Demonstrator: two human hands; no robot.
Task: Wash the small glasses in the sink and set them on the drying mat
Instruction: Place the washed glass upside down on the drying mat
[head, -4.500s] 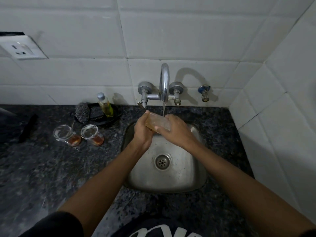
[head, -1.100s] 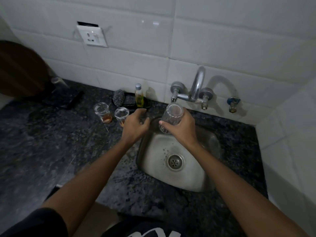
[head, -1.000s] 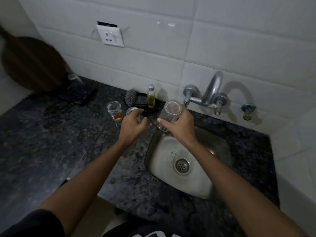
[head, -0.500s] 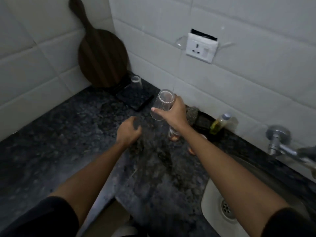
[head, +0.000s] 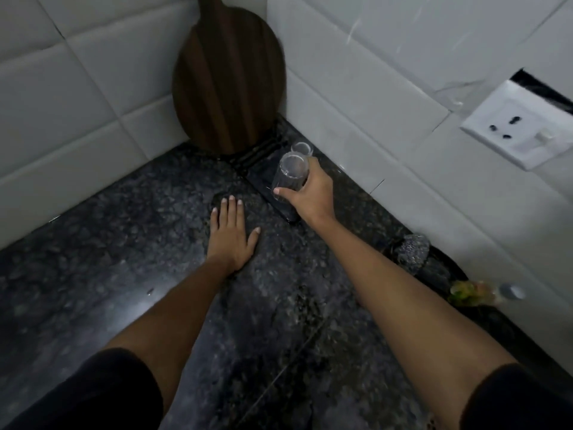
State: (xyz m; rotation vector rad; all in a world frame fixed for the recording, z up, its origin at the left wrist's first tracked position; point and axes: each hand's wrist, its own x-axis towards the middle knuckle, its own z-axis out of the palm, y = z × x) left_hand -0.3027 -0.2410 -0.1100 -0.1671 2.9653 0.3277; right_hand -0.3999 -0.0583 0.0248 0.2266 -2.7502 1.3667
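My right hand (head: 310, 193) is shut on a small clear ribbed glass (head: 290, 176), held upside down over the dark drying mat (head: 263, 181) in the counter's back corner. A second clear glass (head: 301, 148) stands on the mat just behind it, close to the wall. My left hand (head: 231, 234) lies flat and open on the dark granite counter (head: 139, 259), a little left of the mat's near end. The sink is out of view.
A round dark wooden board (head: 228, 79) leans in the tiled corner behind the mat. At the right along the wall sit a steel scrubber (head: 412, 251) on a black dish and a small yellow-liquid bottle (head: 471, 294). A wall socket (head: 521, 131) is above them.
My view has swung left from the sink to the corner. My right hand carried the glass over to the mat and turned it upside down. My left hand settled flat on the counter.
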